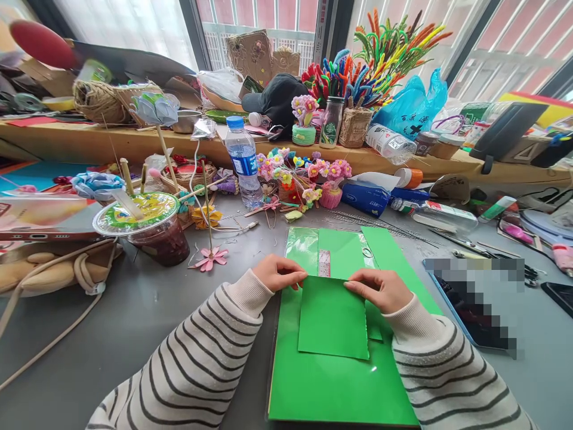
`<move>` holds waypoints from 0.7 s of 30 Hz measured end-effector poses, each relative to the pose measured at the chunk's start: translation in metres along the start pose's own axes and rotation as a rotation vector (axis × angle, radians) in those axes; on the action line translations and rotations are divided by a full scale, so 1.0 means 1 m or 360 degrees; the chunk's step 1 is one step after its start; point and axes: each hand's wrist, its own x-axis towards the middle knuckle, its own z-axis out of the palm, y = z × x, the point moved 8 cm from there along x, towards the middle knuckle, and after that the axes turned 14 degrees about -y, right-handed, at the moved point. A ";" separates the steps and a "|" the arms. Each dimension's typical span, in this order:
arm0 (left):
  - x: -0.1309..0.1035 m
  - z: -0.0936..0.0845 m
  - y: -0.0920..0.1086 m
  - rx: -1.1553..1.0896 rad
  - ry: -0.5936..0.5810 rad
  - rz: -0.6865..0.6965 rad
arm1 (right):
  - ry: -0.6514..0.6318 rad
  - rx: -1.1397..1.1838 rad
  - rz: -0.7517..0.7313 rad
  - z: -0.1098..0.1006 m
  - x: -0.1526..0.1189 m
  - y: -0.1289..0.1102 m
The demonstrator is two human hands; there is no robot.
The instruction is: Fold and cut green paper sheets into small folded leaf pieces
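Note:
A small green paper piece (333, 319) is held by its top edge between my two hands, above a stack of larger green sheets (340, 391). My left hand (280, 273) pinches its upper left corner. At the upper right corner, my right hand (380, 288) grips it between thumb and fingers. Part of another green piece (374, 325) shows behind its right side. Just beyond the held paper, a small printed strip (324, 263) lies on the green sheets. A clear plastic wrapper (302, 243) covers their far left corner.
Left of my hands are a lidded drink cup (165, 239) and a pink paper flower (210, 259). A water bottle (244, 164) stands behind. To the right lies a tablet (474, 304). Craft flowers and supplies crowd the wooden shelf (179, 143).

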 end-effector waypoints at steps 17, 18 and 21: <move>0.007 0.007 -0.005 -0.0213 0.0109 -0.0057 | 0.0305 0.0706 0.0055 -0.011 -0.004 0.011; 0.007 0.006 -0.006 -0.0203 0.0127 -0.0081 | 0.0312 0.0758 0.0027 -0.012 -0.005 0.011; 0.005 -0.001 -0.011 -0.0289 0.0215 -0.0138 | 0.0198 0.0817 -0.0093 -0.014 -0.007 0.008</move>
